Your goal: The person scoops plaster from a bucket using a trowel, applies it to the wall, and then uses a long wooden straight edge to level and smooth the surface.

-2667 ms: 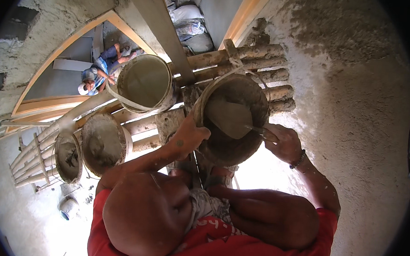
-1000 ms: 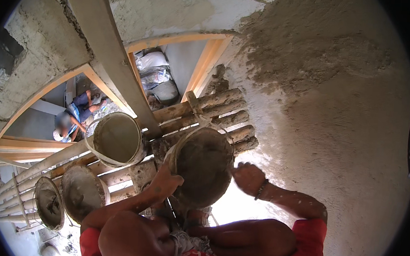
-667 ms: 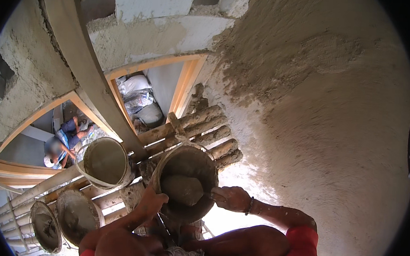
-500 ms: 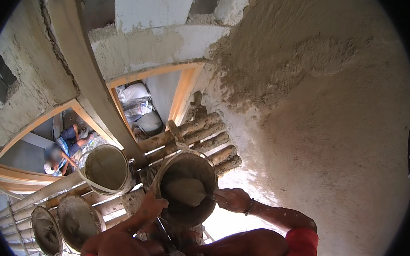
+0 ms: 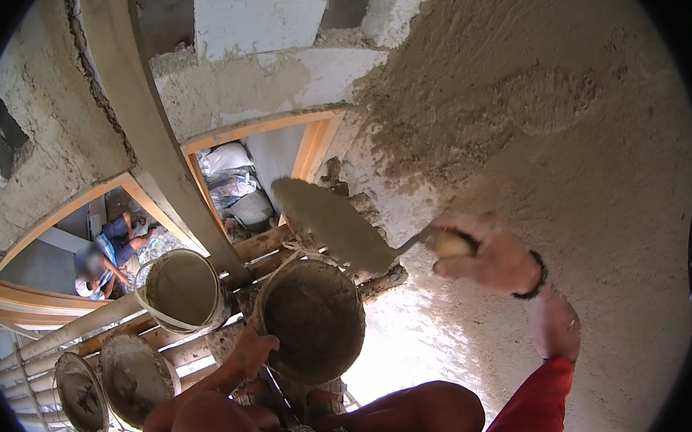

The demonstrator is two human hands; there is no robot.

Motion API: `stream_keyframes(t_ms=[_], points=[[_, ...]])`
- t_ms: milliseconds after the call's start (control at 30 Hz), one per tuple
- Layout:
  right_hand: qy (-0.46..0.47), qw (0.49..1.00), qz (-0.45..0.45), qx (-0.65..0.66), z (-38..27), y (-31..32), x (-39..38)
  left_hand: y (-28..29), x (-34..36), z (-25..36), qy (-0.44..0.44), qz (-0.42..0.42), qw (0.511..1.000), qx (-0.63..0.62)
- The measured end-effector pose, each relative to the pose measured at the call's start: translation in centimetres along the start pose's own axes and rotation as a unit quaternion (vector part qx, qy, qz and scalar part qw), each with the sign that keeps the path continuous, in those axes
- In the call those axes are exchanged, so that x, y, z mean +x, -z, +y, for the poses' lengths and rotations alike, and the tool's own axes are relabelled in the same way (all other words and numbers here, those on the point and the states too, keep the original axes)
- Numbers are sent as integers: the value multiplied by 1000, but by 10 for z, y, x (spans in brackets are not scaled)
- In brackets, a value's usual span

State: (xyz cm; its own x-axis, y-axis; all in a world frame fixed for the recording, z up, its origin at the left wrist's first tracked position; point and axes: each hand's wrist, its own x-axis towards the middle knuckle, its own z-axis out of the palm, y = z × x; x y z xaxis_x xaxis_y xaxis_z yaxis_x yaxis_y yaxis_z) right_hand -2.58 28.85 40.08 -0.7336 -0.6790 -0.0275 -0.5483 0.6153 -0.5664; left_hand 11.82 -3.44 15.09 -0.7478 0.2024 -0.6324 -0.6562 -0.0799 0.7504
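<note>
My left hand [image 5: 255, 345] grips the near left rim of a mortar-stained bucket [image 5: 312, 321], whose inside is dark and muddy. My right hand [image 5: 486, 256], slightly blurred, is wrapped round the wooden handle of a trowel [image 5: 333, 225]. The blade is coated with grey mortar and is raised above and beyond that bucket, against the plastered wall [image 5: 553, 332]. A bucket of greyish liquid [image 5: 179, 285] stands just left of the held bucket, and two muddy containers [image 5: 130, 381] sit at the lower left.
A bamboo-pole scaffold [image 5: 39, 371] supports the buckets and my feet. Timber-framed arched openings [image 5: 319, 143] show sacks [image 5: 226, 169] and another person [image 5: 110, 257] sitting beyond. A concrete beam [image 5: 142, 116] runs diagonally between the openings.
My right hand has lifted the trowel out of the bucket and moved it up and to the right. My left hand stays on the rim. Earlier, the view shifted as my head moved.
</note>
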Motion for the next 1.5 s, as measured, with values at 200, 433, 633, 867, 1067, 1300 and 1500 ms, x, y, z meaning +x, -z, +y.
stream_keyframes(t_ms=[200, 433, 633, 867, 1067, 1300, 1500], points=[[-345, 913, 216, -24, 107, 94, -5, -8, 2, 12, 69, -10, 997, 17], [-311, 842, 332, -289, 43, 125, -13, -5, -4, 20, -7, -25, 999, -27], [-10, 949, -77, -304, 50, -34, -58, -12, -1, 20, -30, -13, 999, -20], [-81, 914, -158, -364, 42, -183, -74, -17, -1, 29, 52, 2, 997, 63], [-51, 968, -199, -141, 50, -256, -76, -20, 3, 16, -23, 0, 999, 49], [-34, 999, -4, 10, 67, -274, -102, -15, 5, -6, -65, 40, 996, 40], [-66, 998, 8, -8, 77, -250, -103, -13, 2, 7, -83, 29, 986, 141]])
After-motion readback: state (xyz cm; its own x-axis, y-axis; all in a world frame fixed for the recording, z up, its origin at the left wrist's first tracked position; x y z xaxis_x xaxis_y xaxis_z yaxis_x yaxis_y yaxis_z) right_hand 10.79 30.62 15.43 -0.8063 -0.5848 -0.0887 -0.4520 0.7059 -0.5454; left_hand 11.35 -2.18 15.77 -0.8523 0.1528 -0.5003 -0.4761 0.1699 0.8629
